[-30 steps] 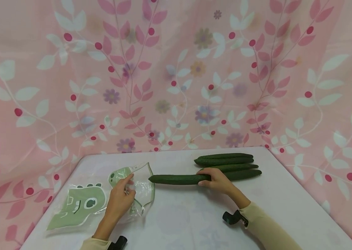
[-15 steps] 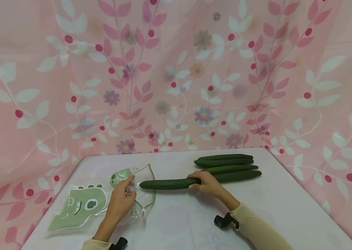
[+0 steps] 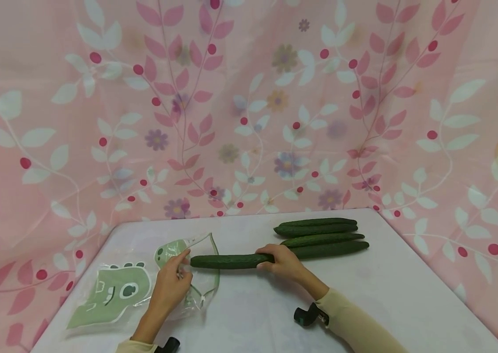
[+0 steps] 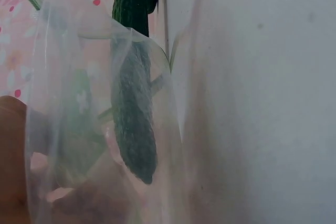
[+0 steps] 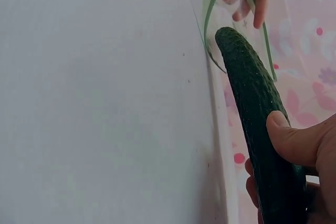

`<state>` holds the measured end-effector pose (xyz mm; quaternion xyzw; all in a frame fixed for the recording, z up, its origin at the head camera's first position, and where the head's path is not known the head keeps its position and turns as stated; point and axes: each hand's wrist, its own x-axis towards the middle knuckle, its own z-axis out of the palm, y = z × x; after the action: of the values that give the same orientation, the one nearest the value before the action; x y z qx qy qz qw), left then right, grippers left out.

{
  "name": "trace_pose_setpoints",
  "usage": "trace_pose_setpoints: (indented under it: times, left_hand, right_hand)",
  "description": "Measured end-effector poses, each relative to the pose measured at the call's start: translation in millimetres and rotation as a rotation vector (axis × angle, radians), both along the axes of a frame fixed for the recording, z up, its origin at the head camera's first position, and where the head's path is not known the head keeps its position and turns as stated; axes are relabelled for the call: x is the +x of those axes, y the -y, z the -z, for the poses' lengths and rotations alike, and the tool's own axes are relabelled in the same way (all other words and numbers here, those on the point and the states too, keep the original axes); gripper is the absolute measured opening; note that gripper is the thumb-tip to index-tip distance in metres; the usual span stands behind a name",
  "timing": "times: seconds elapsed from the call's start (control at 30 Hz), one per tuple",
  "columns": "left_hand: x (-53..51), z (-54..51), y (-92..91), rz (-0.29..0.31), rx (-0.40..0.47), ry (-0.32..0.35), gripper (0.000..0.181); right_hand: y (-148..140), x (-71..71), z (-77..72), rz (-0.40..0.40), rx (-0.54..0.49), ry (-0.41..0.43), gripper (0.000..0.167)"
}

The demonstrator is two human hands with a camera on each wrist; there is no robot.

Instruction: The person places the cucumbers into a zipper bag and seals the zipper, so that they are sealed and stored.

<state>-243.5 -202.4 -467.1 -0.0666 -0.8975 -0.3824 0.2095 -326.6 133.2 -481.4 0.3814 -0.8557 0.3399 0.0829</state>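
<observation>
My right hand [image 3: 284,262] grips a dark green cucumber [image 3: 226,262] near its rear end, thumb on top in the right wrist view. The cucumber points left, lying level just above the table. Its front end is within the mouth of a clear plastic bag [image 3: 208,284] with green edging and green print. Through the bag's film [image 4: 79,119] in the left wrist view, the cucumber's tip [image 4: 139,156] shows blurred. My left hand [image 3: 170,287] holds the bag raised, index finger and thumb spread at its mouth; the other fingers are partly hidden.
Left of my left hand lies a clear bag with a green dinosaur face [image 3: 120,291]. Several more cucumbers [image 3: 317,228] lie side by side at the back right of the white table [image 3: 257,314]. A pink floral curtain [image 3: 249,162] hangs behind the table.
My right hand has moved left with the cucumber, whose tip went from the bag's edge to inside its mouth. The left hand and bag have stayed almost still.
</observation>
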Motion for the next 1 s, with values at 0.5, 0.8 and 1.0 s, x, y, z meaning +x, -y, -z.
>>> trace_pose_setpoints:
  times: [0.5,0.8,1.0]
  left_hand:
    - [0.9,-0.9,-3.3,0.011,0.015,-0.006,0.062]
    - [1.3,0.2,-5.8,0.048,0.018,-0.081,0.063]
    - [1.0,1.0,-7.4,0.077,0.007,-0.186,0.063]
  right_hand:
    - [24.0,-2.7,5.0,-0.007,-0.025,-0.032,0.032]
    - [41.6,-2.6,3.5,0.032,-0.039,0.039,0.031]
    - [43.9,-4.3,7.5,0.058,-0.017,0.069,0.03]
